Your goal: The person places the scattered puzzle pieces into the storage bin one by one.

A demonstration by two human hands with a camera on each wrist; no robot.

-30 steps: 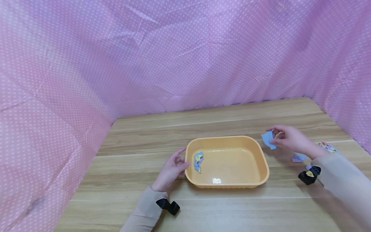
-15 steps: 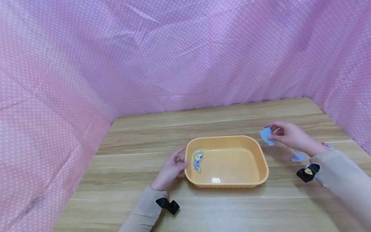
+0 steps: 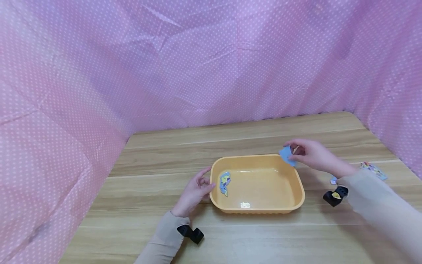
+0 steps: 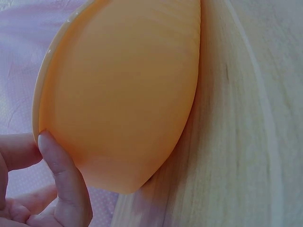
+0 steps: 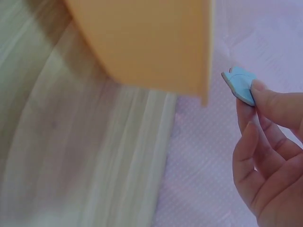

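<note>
Pink dotted cloth [image 3: 197, 66] behind, wooden table [image 3: 138, 198] in front on my feed. Left hand [image 3: 192, 194] grips the rim of the one tray [image 3: 258, 211]; one patterned piece [image 3: 225, 183] lies inside, so I'd call that one done. Right hand [image 3: 311, 154] pinches one blue piece [image 3: 285, 153] just above the tray's far right corner. I count at least two left on the table: bluish scrap [image 3: 333, 180], bright scrap [image 3: 374, 171]; the sleeve [image 3: 379, 205] may hide more.

A screened-off work space is shown: a wooden table [image 3: 263, 238] is enclosed at the back and both sides by pink dotted cloth [image 3: 197, 73]. Whether home or workplace cannot be told.
</note>
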